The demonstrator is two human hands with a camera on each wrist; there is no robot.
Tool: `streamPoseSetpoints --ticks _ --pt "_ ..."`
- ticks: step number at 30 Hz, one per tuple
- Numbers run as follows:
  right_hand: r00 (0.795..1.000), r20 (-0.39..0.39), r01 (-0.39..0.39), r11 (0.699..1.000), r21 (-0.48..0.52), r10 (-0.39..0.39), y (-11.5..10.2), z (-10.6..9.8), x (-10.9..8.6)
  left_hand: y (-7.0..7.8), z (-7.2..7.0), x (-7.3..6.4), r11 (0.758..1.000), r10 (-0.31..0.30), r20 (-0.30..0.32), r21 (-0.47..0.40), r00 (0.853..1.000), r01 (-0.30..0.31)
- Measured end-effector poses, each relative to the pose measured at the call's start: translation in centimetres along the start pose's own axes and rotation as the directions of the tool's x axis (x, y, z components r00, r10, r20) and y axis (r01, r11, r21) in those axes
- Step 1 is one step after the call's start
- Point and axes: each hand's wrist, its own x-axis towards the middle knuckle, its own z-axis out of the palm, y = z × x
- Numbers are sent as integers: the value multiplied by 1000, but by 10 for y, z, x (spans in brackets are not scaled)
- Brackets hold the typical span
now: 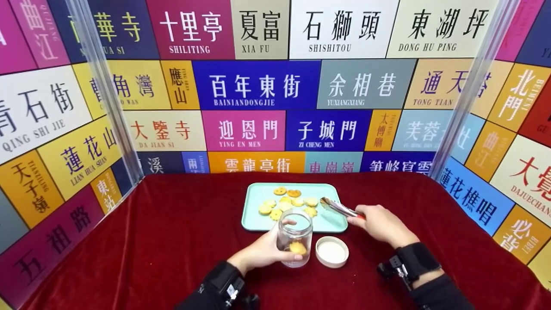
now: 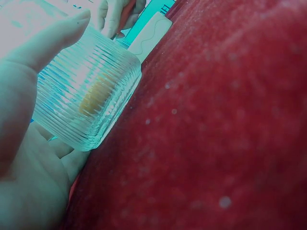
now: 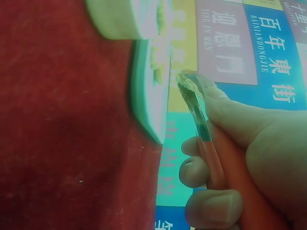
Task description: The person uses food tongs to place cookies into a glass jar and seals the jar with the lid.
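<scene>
Up close, the left hand [image 1: 269,249] has its fingers wrapped round a clear, ribbed glass jar [image 1: 294,236], one golden biscuit [image 1: 297,247] low inside, beside the thumb. Just right of those fingers, a round, cream-coloured lid [image 1: 332,252] lies on the dark red velvet-covered counter [image 1: 142,249]. And the right hand [image 1: 383,224]: fingers clamped on red-handled metal tongs [image 1: 342,209], tips pointing away leftward. Beyond both hands' fingers, a pale turquoise rectangular tray [image 1: 255,220] carries small golden biscuits [image 1: 285,200].
</scene>
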Motion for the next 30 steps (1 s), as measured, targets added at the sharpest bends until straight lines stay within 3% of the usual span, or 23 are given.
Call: streamPoseSetpoints --ticks 16,30 --pt "999 -13 39 997 61 -39 -20 -31 -5 0 0 0 1000 -1 17 -29 1000 2" --pt "989 40 126 963 240 -139 -55 -54 -15 0 0 -1 1000 -4 3 5 1000 4"
